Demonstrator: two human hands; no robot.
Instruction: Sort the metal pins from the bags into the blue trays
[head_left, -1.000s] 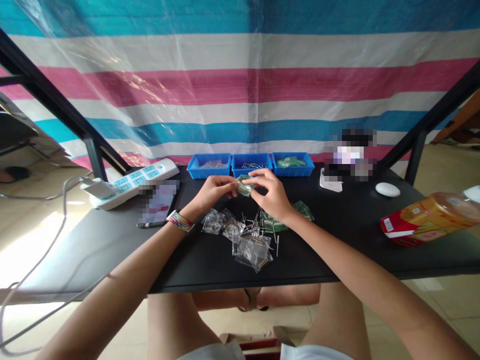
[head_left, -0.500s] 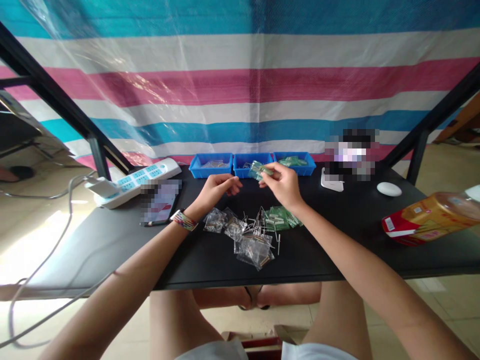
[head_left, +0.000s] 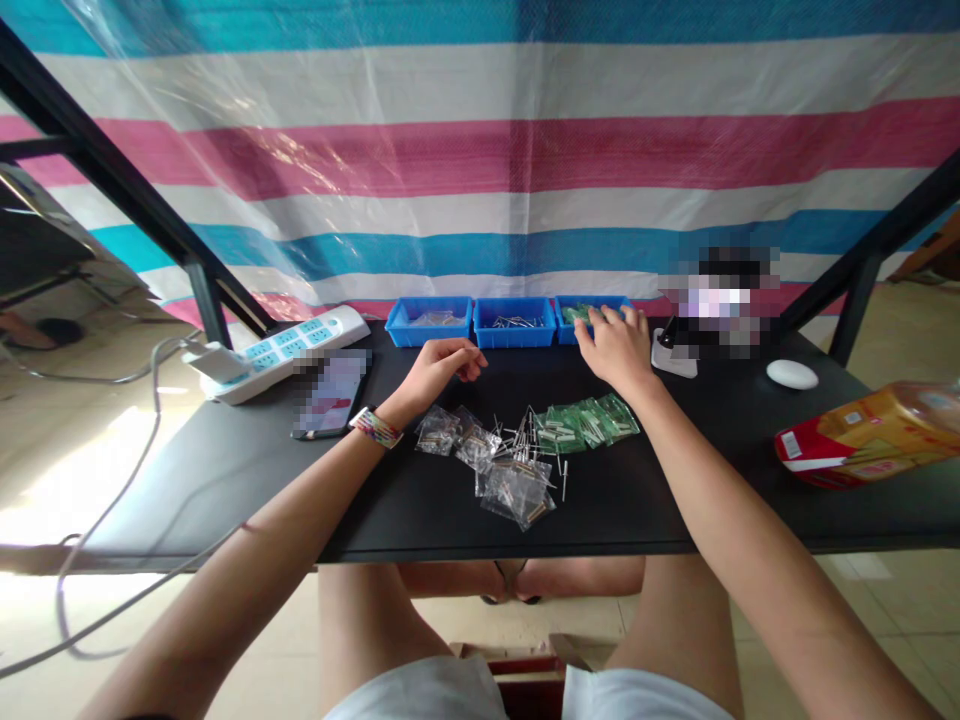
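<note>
Reaching into the rightmost blue bin [head_left: 565,331], at green packets [head_left: 578,313] just left of and partly under the right hand [head_left: 619,346], fingers apart. Judged a placing or picking step; calls for a clean lift past the rim. With the left hand [head_left: 437,370] well to the left, loosely curled; cannot tell whether gripping anything. Nearer the body, between both hands: loose metal pins [head_left: 521,436] on the desk [head_left: 720,460].

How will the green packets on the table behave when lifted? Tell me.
The green packets look thin and see-through, so they would probably flex. Their shiny surface may be slippery. The pale rods showing in them look straight, so those parts should bend less.
</note>
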